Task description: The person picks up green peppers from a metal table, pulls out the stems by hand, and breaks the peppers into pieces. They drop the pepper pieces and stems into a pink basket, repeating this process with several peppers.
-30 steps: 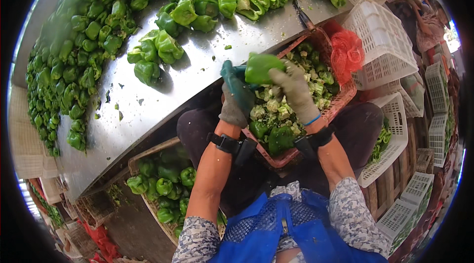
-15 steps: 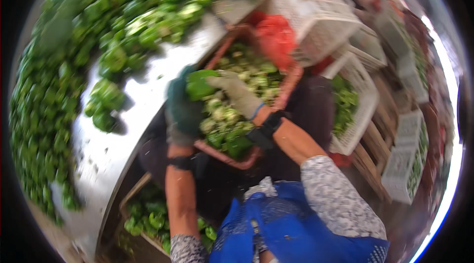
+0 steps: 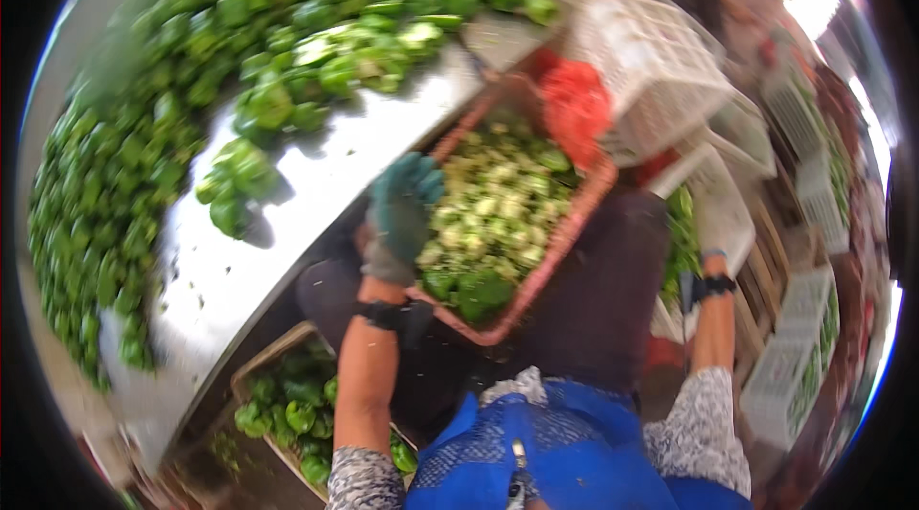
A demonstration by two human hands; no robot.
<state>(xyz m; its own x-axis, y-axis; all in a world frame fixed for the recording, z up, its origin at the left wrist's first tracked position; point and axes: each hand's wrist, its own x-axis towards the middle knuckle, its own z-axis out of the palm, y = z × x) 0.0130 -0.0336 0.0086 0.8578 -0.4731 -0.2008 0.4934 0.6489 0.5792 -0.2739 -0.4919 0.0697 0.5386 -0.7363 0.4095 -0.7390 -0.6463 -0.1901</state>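
Sitting low in a blue vest (image 3: 565,443), the person is straddling a red crate (image 3: 586,208) with dark-trousered legs (image 3: 603,290), probably so that its contents are staying within easy reach. Pale pepper cores (image 3: 507,204) are filling it, with darker green pieces (image 3: 479,294) lying at its near end. The teal-gloved left hand (image 3: 407,204) is hovering at the crate's left rim, its fingers looking curled; blur is hiding whether they are gripping anything. Well apart from it, the right hand (image 3: 723,218) is reaching over a white crate (image 3: 661,323) of green pepper pieces (image 3: 680,232); its pale glove is blending into the crate wall, so one cannot tell whether it is holding something. That crate is sitting just beyond the right leg, apparently to suit a sideways reach.

To the lower left, another crate (image 3: 273,350) is holding whole-looking peppers (image 3: 299,414). Farther off, a metal surface (image 3: 316,175) is bearing a small pepper cluster (image 3: 235,180), cut-looking peppers (image 3: 373,55) and a large heap (image 3: 115,184), seemingly arranged to leave working room near the person. Beyond the red crate, red netting (image 3: 576,113) is hanging by a tipped white basket (image 3: 651,60).
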